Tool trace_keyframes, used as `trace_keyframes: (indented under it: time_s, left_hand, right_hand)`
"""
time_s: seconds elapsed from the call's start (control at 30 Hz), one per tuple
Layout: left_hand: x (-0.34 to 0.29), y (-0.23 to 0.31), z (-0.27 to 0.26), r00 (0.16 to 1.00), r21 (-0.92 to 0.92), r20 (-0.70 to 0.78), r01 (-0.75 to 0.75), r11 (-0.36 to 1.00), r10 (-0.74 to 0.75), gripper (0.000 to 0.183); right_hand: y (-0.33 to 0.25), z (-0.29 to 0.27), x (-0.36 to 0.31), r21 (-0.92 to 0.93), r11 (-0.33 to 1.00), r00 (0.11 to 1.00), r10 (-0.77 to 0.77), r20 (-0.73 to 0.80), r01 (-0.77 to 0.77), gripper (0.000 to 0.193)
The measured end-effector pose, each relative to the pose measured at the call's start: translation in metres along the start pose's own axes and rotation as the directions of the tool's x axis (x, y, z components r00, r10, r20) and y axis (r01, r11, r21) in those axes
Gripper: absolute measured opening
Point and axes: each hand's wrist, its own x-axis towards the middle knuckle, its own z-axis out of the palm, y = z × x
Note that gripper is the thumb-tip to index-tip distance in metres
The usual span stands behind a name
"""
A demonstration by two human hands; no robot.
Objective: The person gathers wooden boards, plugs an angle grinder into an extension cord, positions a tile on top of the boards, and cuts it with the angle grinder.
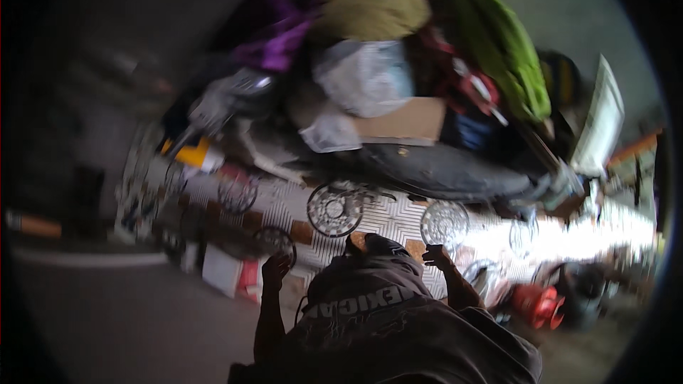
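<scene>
My left hand (276,270) hangs at the left of my body over the tiled floor (284,203). Its fingers look loosely bent and apart, with nothing visible in them. On the other side, my right hand (435,256) is held low with its fingers a little curled, and no object shows in it. Both hands are dark and slightly blurred, and neither touches anything. Ahead of me lies a long black seat, like a motorcycle's (455,171), with a heap of things on and behind it.
The heap holds a cardboard box (402,121), a clear plastic bag (366,78), a tan bundle (373,11), purple cloth (274,35) and green cloth (501,50). A white-and-red box (224,270) sits left. A red container (535,304) stands right, near bright light on the floor.
</scene>
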Motion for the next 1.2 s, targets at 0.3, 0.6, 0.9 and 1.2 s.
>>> trace_keyframes:
  time_s: [0.3, 0.6, 0.9, 1.2]
  left_hand:
    - [-0.159, -0.201, -0.048, 0.618, -0.250, -0.663, 0.349, 0.903, -0.422, 0.032]
    - [-0.195, -0.269, 0.037, 0.791, 0.010, -0.575, 0.262, 0.965, -0.209, 0.022]
    - [-0.114, -0.256, -0.086, 0.809, -0.162, -0.578, 0.012, 0.987, -0.105, 0.026]
    - [-0.055, -0.040, -0.281, 0.827, -0.284, -0.559, -0.121, 0.951, -0.061, 0.040]
  right_hand:
    - [-0.103, 0.011, 0.089, -0.250, 0.968, 0.968, 0.030, 0.250, 0.035, 0.049]
    - [-0.107, 0.051, 0.150, -0.663, 0.711, 0.931, 0.360, 0.059, -0.233, 0.034]
    - [-0.138, 0.190, 0.200, -0.551, 0.826, 0.926, 0.292, 0.238, -0.119, 0.033]
    - [-0.122, 0.359, 0.252, -0.572, 0.820, 0.899, 0.269, 0.345, -0.026, 0.043]
